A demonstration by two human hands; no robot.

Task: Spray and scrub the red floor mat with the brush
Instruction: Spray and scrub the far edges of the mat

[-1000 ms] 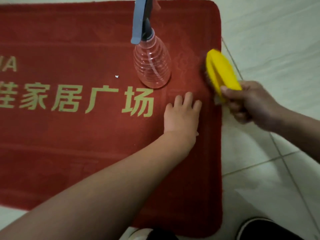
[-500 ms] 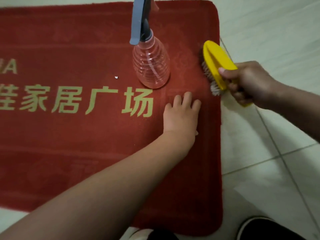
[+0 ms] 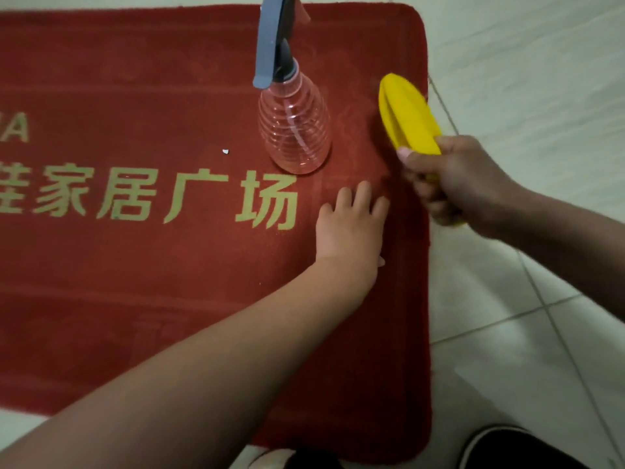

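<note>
Mid-scrub, early in the job by my read. Mat [image 3: 169,265] lies flat on the tiled floor [image 3: 541,62]; only its right part is in frame, the left runs out of view. Right hand [image 3: 456,177] grips the brush [image 3: 406,113] by its near end, fingers wrapped round it, yellow back facing up. The brush sits over the mat's right edge, just short of the far right corner. Bristles are hidden under the body, so I can't tell for sure they're in contact, but the angle says working stroke. Left hand [image 3: 351,225] lies flat on the mat, fingers straight and slightly spread, holding nothing, likely pinning the mat so it doesn't slide. It's near the right edge, between the brush and the gold lettering [image 3: 169,198]. Bottle [image 3: 294,130] stands upright on the mat, just left of the brush and beyond the left hand, nobody touching it. Some liquid may be left in it, hard to say. The patch between bottle and brush looks paler and mottled, so I judge spraying done for that spot at least. Left to do: the rest of the right edge down to the near corner, the lettered middle, everything further left. No scrub marks visible there, and a white speck [image 3: 225,151] sits on the pile left of the bottle. More spraying probably needed. Dark shoe [image 3: 507,448] on the floor off the near right corner.
</note>
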